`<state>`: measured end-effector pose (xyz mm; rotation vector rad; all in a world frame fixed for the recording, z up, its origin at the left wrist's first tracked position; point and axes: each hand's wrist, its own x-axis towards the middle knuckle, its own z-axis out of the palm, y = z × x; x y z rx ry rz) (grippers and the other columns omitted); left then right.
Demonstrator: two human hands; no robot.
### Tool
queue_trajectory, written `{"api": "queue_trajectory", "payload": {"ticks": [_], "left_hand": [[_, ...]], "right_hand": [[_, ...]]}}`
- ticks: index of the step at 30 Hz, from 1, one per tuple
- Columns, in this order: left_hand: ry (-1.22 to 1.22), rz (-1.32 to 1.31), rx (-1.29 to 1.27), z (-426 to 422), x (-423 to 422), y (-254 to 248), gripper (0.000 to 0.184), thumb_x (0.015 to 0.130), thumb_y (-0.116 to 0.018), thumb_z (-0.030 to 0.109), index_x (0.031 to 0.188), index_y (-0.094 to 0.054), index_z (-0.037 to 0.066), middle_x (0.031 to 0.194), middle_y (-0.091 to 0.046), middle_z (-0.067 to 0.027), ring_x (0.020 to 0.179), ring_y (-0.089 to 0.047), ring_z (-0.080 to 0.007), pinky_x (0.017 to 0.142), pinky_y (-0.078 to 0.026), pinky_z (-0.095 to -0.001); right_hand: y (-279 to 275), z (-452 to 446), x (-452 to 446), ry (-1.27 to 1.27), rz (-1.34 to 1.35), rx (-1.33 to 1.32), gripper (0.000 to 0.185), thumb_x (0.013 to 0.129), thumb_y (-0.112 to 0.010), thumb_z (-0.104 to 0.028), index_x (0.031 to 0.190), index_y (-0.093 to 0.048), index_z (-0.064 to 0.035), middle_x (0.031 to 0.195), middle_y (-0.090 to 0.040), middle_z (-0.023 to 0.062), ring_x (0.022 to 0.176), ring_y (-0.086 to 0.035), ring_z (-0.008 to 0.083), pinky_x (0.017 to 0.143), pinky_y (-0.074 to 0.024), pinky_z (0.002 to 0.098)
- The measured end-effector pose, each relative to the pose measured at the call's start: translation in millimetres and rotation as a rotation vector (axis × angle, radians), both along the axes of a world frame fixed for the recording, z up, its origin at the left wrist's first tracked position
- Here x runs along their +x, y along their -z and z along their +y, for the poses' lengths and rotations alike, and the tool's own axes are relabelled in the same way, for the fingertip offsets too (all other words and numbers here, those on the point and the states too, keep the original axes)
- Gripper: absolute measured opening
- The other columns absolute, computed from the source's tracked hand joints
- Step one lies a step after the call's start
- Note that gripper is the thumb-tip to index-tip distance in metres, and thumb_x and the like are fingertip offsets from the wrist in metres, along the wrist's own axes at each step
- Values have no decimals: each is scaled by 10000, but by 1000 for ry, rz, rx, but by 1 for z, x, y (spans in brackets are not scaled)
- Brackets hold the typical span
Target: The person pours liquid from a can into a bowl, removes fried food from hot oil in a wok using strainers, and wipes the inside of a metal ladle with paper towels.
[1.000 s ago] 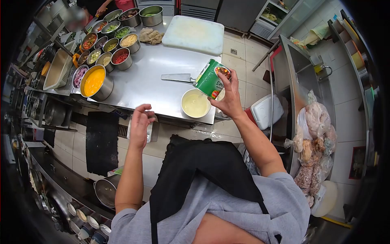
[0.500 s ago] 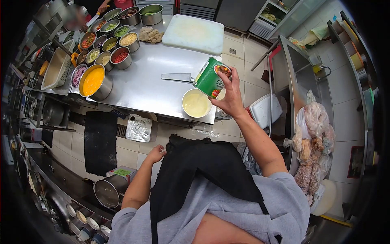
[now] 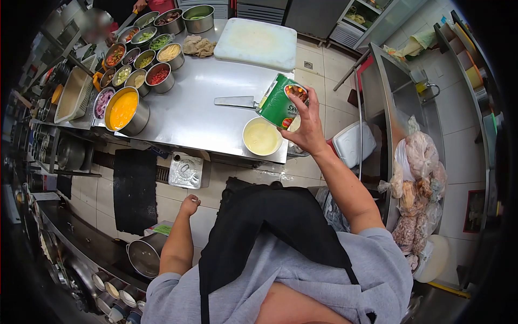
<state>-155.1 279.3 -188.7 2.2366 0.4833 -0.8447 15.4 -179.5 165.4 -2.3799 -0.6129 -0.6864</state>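
My right hand grips a green can with a picture label, tilted with its open end down to the left. Under the can, at the table's right front corner, stands a white bowl of pale yellow liquid. Just left of the can a wide metal blade lies on the steel table. My left hand is low beside the black apron, over the floor, its fingers curled in; whether it holds anything is too small to tell.
Metal containers of chopped food and a pot of orange-yellow liquid stand at the table's left. A white cutting board lies at the back. A square tin is below the front edge. Bagged food sits right. Another person's hand shows top left.
My left hand has dropped from near the table's front edge down toward my side, and its fingers have curled in. My right hand keeps the tilted can over the bowl, almost unmoved.
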Motion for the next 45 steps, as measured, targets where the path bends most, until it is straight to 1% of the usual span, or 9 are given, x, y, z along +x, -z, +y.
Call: {"api": "queue_trajectory", "payload": {"ticks": [10,12,24,30,33,35,36,38,45], "left_hand": [[84,-9,-18,-28,12,-11,308,798,-697,305,1023,-655,99,989,-687,-173,959,-651,-326,854,-505,-396],[116,-35,-38,-28,14,-14,313,798,-696,302,1031,-654,97,984,-686,-168,941,-653,-326,842,-510,-395],[79,-64,-40,-21,17,1,274,791,-701,287,981,-672,92,939,-681,-166,906,-656,-317,825,-514,-389],[80,-244,-126,-71,43,-52,234,814,-681,249,960,-671,67,939,-684,-166,877,-661,-309,806,-516,-387],[66,-429,-240,-112,72,-108,197,848,-658,217,947,-656,46,879,-680,-133,829,-670,-248,742,-529,-353],[-99,-260,-466,-138,89,-149,156,898,-614,182,952,-636,37,838,-658,-79,800,-665,-173,671,-529,-300],[-98,-261,-465,-148,97,-159,156,898,-614,182,952,-636,37,838,-658,-79,800,-665,-173,671,-529,-300],[-195,-239,-692,-165,110,-175,147,933,-576,164,996,-611,35,858,-624,-43,793,-652,-134,635,-522,-264],[-235,-149,-780,-206,139,-205,213,949,-558,177,1116,-521,49,1021,-571,-56,855,-639,-162,682,-529,-277]], "right_hand": [[2,-2,3,-13,-5,-22,995,519,-846,-95,1386,-376,-230,1433,-235,230,1313,-314,440,1052,-372,489],[4,-2,4,-30,-17,-27,1003,496,-843,-101,1385,-402,-246,1424,-244,244,1324,-288,464,1028,-407,482],[-1,-3,6,-62,-1,-53,991,485,-847,-94,1367,-419,-236,1423,-260,239,1302,-324,462,983,-442,478],[0,-2,7,-74,-14,-29,991,488,-839,-93,1373,-415,-232,1427,-256,242,1306,-315,469,1011,-411,492],[-1,-2,6,-68,-15,-66,997,492,-836,-91,1378,-405,-239,1427,-250,242,1310,-304,470,1014,-410,492],[0,-2,5,-69,-10,-67,996,496,-832,-86,1379,-400,-245,1427,-245,241,1315,-295,472,1012,-415,491],[1,-2,5,-83,5,-49,994,497,-830,-85,1378,-400,-244,1428,-246,239,1316,-294,473,1009,-418,489],[0,-3,4,-95,17,-31,992,498,-829,-84,1378,-400,-243,1429,-246,237,1317,-292,473,1007,-421,487],[-2,0,1,-96,11,-36,986,493,-833,-82,1369,-409,-237,1434,-251,233,1323,-293,464,1003,-430,473]]}}
